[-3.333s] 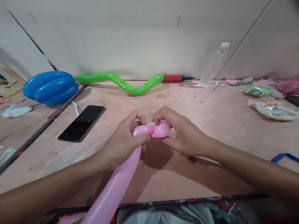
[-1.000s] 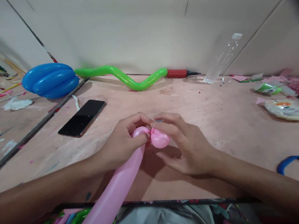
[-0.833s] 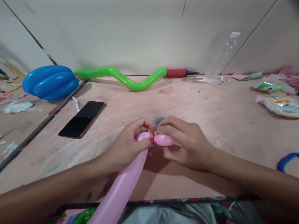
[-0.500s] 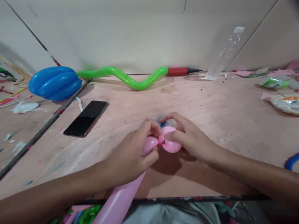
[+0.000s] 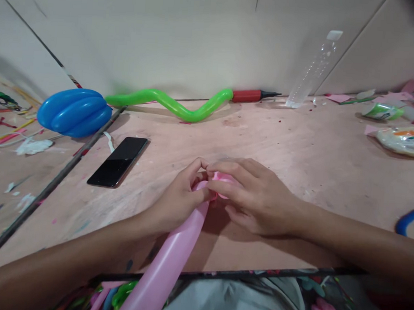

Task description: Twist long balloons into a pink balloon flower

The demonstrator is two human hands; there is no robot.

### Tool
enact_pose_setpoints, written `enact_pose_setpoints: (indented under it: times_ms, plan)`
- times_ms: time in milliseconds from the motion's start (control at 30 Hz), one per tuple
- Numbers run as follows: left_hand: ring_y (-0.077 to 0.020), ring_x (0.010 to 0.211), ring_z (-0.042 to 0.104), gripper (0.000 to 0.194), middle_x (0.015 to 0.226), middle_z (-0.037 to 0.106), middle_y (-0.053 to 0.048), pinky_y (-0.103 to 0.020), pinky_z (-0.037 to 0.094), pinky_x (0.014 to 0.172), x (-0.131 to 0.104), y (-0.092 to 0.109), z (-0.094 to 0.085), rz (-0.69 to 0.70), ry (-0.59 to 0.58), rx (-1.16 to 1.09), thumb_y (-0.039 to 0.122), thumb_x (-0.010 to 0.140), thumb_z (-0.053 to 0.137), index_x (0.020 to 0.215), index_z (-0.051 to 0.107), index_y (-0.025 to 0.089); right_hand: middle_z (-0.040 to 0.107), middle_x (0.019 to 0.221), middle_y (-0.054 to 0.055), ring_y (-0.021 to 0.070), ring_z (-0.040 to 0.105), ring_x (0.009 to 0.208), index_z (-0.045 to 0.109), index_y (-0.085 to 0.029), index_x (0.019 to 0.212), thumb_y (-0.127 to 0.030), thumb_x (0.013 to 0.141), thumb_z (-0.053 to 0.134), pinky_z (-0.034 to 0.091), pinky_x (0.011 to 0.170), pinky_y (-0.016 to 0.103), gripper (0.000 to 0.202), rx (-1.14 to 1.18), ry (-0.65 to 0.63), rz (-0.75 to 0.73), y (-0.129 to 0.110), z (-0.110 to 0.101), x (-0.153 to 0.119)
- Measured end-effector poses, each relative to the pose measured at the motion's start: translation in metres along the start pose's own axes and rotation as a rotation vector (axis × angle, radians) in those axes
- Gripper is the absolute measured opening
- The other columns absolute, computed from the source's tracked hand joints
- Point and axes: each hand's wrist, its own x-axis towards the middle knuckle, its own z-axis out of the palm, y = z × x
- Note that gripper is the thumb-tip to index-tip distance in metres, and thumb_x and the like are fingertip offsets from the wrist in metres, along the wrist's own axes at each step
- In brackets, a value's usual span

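A long pink balloon (image 5: 173, 251) runs from the bottom edge of the head view up to both hands. My left hand (image 5: 181, 193) is closed round it close to its upper end. Over the small twisted bubbles at that end, my right hand (image 5: 260, 195) curls its fingers and grips them. Only a bit of the bubbles shows between the fingers; the twist itself is mostly covered.
A black phone (image 5: 118, 162) lies left of the hands. Behind are a blue balloon bundle (image 5: 74, 112), a green balloon (image 5: 168, 103), a red pump (image 5: 247, 95) and a clear bottle (image 5: 310, 75). Packets and scraps sit at right, beside a blue strip (image 5: 408, 221).
My right hand has turned and closed over the pink bubbles, now covering most of them. The hands have come together, and the long balloon section has shifted slightly.
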Motion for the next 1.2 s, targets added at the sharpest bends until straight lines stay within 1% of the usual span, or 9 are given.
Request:
enact_pose_setpoints:
  times_ms: [133,333,433,533,633,700,767,1000,1200]
  plan:
    - [-0.0131,0.075,0.056,0.019,0.083,0.057,0.004,-0.026,0.043,0.071,-0.002,0.002,-0.001,-0.079,-0.027,-0.019,0.014,0.083,0.060,0.094,0.047,0.022,0.070,0.109,0.012,0.0248,0.061,0.100,0.064,-0.017,0.108,-0.017,0.092,0.057,0.051,0.088,0.041,0.017,0.056,0.013,0.027,0.005,-0.005,0.002]
    - [-0.0118,0.082,0.055,0.025,0.092,0.057,0.003,-0.024,0.043,0.075,-0.009,0.009,0.008,0.004,0.018,0.124,0.007,0.076,0.058,0.093,0.047,0.022,0.071,0.095,0.001,0.0163,0.063,0.078,0.062,-0.021,0.110,-0.024,0.086,0.061,0.048,0.067,0.028,0.024,0.745,-0.048,0.736,0.001,-0.004,0.011]
    - [-0.0116,0.079,0.056,0.028,0.089,0.059,0.004,-0.022,0.043,0.072,-0.009,0.010,0.010,-0.035,-0.004,0.091,0.006,0.073,0.057,0.094,0.046,0.022,0.070,0.088,0.004,0.0164,0.062,0.071,0.063,-0.020,0.099,-0.040,0.098,0.050,0.046,0.059,0.027,0.024,0.957,-0.195,0.853,0.004,-0.004,0.011]
    - [-0.0113,0.073,0.056,0.025,0.084,0.059,0.005,-0.023,0.044,0.068,-0.006,0.007,0.007,-0.073,0.010,0.074,0.009,0.074,0.059,0.093,0.048,0.021,0.071,0.098,0.006,0.0194,0.065,0.084,0.063,-0.021,0.104,-0.047,0.102,0.046,0.050,0.068,0.031,0.031,0.758,-0.140,0.688,0.005,-0.010,0.006]
    - [-0.0118,0.069,0.056,0.021,0.078,0.059,0.005,-0.024,0.044,0.068,-0.001,0.001,0.005,-0.084,0.027,0.003,0.013,0.077,0.061,0.090,0.047,0.021,0.066,0.121,0.010,0.0241,0.060,0.110,0.058,-0.022,0.122,-0.031,0.097,0.058,0.050,0.090,0.039,0.027,0.310,0.083,0.300,0.001,-0.016,0.001]
    - [-0.0123,0.072,0.056,0.019,0.080,0.059,0.004,-0.024,0.044,0.068,0.000,-0.001,0.004,-0.085,0.048,-0.049,0.016,0.079,0.063,0.089,0.047,0.021,0.065,0.127,0.010,0.0243,0.056,0.119,0.058,-0.021,0.123,-0.017,0.095,0.057,0.045,0.100,0.041,0.028,0.053,0.097,-0.009,-0.002,-0.016,0.000]
    - [-0.0123,0.076,0.056,0.020,0.083,0.059,0.004,-0.023,0.044,0.070,0.001,-0.002,0.005,-0.100,0.078,-0.090,0.020,0.079,0.066,0.089,0.048,0.020,0.068,0.123,0.008,0.0223,0.055,0.119,0.061,-0.020,0.117,-0.010,0.098,0.050,0.043,0.102,0.040,0.024,-0.125,0.071,-0.176,-0.004,-0.013,0.001]
    - [-0.0108,0.075,0.056,0.024,0.087,0.057,0.003,-0.021,0.043,0.068,-0.003,-0.003,0.006,-0.112,0.141,-0.269,0.029,0.083,0.071,0.094,0.051,0.021,0.072,0.109,0.006,0.0210,0.059,0.111,0.064,-0.020,0.109,-0.009,0.101,0.046,0.044,0.098,0.040,0.022,-0.329,0.120,-0.177,-0.005,0.001,0.006]
    - [-0.0102,0.072,0.053,0.029,0.084,0.056,0.004,-0.021,0.041,0.066,-0.004,-0.004,0.006,-0.094,0.106,-0.339,0.026,0.081,0.074,0.094,0.048,0.022,0.074,0.108,0.007,0.0208,0.061,0.110,0.065,-0.018,0.107,-0.008,0.099,0.050,0.048,0.096,0.038,0.020,-0.130,0.217,-0.158,-0.003,0.000,0.007]
